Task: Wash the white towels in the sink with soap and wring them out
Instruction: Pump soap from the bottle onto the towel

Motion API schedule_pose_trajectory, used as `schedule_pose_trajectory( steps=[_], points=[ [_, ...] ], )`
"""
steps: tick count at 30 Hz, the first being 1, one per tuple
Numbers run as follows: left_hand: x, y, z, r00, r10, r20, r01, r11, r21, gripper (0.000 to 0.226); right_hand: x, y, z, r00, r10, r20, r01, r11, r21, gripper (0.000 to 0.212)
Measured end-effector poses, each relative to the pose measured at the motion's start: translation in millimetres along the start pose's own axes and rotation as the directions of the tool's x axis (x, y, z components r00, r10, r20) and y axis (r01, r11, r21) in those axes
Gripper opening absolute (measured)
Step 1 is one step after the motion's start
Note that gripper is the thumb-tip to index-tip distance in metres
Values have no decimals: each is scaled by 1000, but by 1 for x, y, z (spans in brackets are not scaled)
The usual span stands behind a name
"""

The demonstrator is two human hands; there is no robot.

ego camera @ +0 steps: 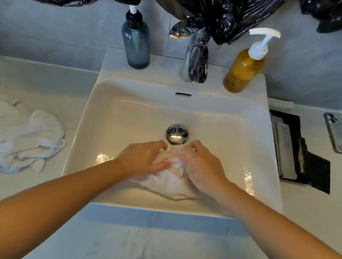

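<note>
Low in the sink (pixel 210 116), left hand (pixel 143 156), right hand (pixel 202 167) — fingers (pixel 159 144) curled round towel (pixel 168 182)

White counter (pixel 33 75): crumpled towel (pixel 18 137) left, phone (pixel 339 133) right

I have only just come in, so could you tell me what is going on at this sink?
A person is washing a towel in the sink. The left hand and right hand both grip the bunched cloth just in front of the drain. No water shows at the tap. A second towel lies crumpled on the counter to the left. A blue bottle and an amber bottle stand behind the basin.
</note>
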State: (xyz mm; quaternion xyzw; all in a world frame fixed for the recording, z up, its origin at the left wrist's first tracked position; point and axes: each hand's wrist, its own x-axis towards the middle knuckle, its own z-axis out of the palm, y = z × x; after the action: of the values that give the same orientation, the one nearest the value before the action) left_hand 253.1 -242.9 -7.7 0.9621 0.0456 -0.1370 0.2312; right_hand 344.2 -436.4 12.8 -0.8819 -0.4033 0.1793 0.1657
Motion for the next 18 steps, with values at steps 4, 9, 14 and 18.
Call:
schedule_pose_trajectory(
  steps=[4,9,14,18],
  points=[
    [-23,7,-43,993,65,96,-70,996,56,53,-16,-12,-35,992,79,-94,-28,889,458,20],
    [-32,3,-80,995,73,-69,-96,892,-441,43,-33,-5,-56,967,232,-103,-111,751,651,18],
    [-2,12,-19,952,205,-228,-248,951,-182,40,-30,15,-26,960,277,-43,-261,937,231,18],
    [25,19,14,930,289,-229,-268,956,117,43,-14,1,16,965,263,-24,-262,965,33,41]
  ],
)
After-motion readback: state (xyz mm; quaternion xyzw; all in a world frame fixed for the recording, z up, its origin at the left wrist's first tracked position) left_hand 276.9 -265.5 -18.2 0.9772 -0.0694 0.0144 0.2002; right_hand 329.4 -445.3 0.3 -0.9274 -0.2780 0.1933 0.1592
